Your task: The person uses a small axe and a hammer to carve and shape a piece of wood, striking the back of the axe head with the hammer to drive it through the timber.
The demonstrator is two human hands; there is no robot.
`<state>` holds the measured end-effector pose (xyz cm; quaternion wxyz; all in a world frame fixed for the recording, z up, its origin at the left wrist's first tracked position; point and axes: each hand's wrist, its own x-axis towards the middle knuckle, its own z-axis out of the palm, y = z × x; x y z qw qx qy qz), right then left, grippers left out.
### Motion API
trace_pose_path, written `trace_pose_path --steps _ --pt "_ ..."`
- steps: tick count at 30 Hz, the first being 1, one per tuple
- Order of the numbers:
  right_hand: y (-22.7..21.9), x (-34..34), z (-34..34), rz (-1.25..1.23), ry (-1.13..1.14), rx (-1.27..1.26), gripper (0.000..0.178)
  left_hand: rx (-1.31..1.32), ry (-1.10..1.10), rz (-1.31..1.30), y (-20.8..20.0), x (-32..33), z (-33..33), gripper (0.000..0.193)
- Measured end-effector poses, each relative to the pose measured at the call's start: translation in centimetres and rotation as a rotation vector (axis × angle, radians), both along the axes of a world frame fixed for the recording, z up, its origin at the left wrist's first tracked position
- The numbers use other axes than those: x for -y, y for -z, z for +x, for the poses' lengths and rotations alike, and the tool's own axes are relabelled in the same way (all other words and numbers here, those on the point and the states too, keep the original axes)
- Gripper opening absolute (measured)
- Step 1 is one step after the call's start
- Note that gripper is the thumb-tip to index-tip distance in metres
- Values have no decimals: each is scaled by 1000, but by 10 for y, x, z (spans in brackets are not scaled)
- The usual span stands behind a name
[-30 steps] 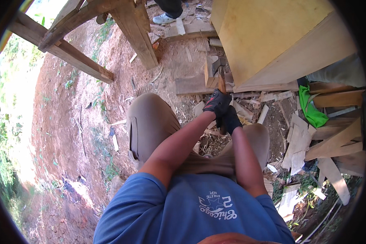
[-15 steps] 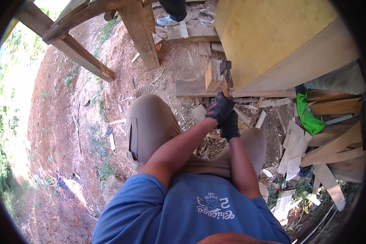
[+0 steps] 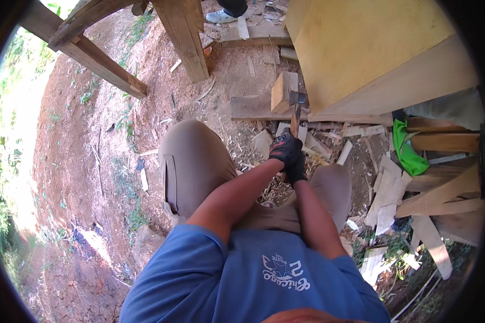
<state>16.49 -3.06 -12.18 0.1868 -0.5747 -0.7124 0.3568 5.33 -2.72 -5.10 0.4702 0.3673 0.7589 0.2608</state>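
Note:
Both of my hands wear black gloves and are wrapped round the wooden handle of an axe (image 3: pixel 295 121). My left hand (image 3: pixel 285 147) is the farther one, with red marks on its glove. Partly hidden behind it, my right hand (image 3: pixel 296 168) closes on the handle nearer my body. The dark metal head lies against or just in front of the right side of a squared wooden block (image 3: pixel 280 93); I cannot tell whether they touch. Under the block lies a flat plank (image 3: pixel 250 109).
A large yellowish wooden panel (image 3: pixel 372 48) rises right of the axe head. Offcuts (image 3: pixel 387 188) and a green cloth (image 3: pixel 408 151) lie at the right. A timber frame (image 3: pixel 180 40) stands far left. Another person's shoe (image 3: pixel 221 16) shows at the top. Chips litter the dirt.
The axe head has come down and nearer to me, from above the block's right edge to its lower right side. Both hands moved slightly nearer and left, still on the handle.

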Motion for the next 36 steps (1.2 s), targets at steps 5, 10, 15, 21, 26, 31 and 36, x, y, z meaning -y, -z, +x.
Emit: trace_pose_path --steps 5,10,15,21,26,31,36 --pt "-2 -8 5 -289 26 46 50 89 11 -12 -32 -3 -12 49" --pt "1 -11 -5 -269 48 -27 50 20 -43 26 -51 -8 -14 52" --pt "-63 -11 -16 -383 59 -121 45 38 -64 123 -28 -14 -15 54" --pt "29 -13 10 -323 -36 -152 29 128 -194 167 -33 -26 -8 56" --pt "-25 19 -32 -701 292 -321 18 -33 -535 274 -28 -90 -103 59" --pt "-30 22 -36 -665 365 -387 25 -106 -457 160 14 -173 -119 64" --pt "-30 19 -20 -551 274 -277 17 -73 -304 148 14 -177 -91 67"
